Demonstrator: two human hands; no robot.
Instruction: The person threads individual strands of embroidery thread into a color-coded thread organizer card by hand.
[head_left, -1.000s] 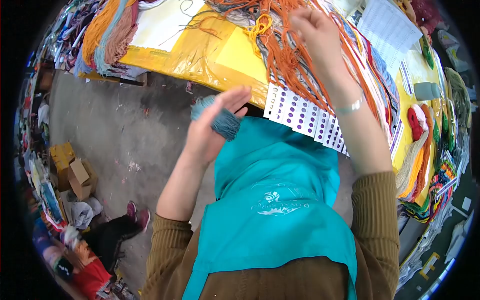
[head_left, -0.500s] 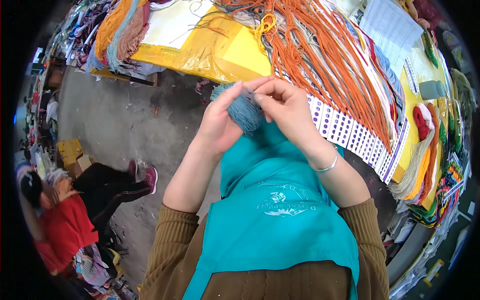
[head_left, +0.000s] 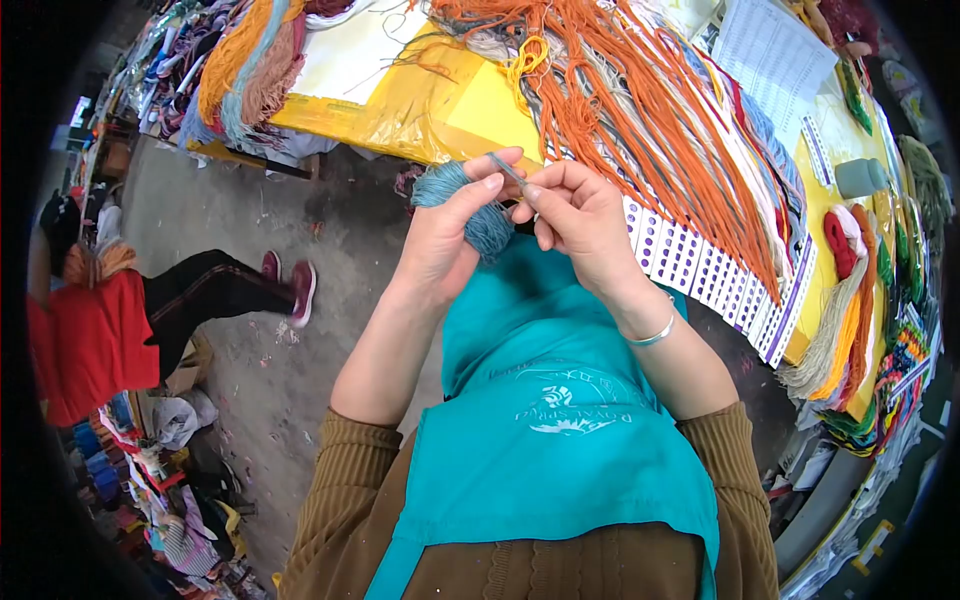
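A bundle of blue-grey thread point(head_left: 487, 228) lies in my left hand point(head_left: 440, 235), its fingers wrapped round the strands. A short length of the same thread runs over the left index finger to my right hand point(head_left: 590, 215), where thumb and index finger pinch it. Both hands are close together in front of the table edge, above the teal apron point(head_left: 560, 400). Part of the bundle is hidden behind the left thumb and fingers.
The yellow-covered table point(head_left: 430, 110) carries long orange threads point(head_left: 640, 110) and punched white cards point(head_left: 690, 255). A printed sheet point(head_left: 770, 60) and a grey-green cylinder point(head_left: 860, 178) lie farther right. At left, a person in a red top point(head_left: 95, 340) is on the grey floor point(head_left: 270, 370).
My right hand has drawn a strand of thread taut from the bundle and shifted slightly. My left thumb now lies across the bundle. The person at left has moved.
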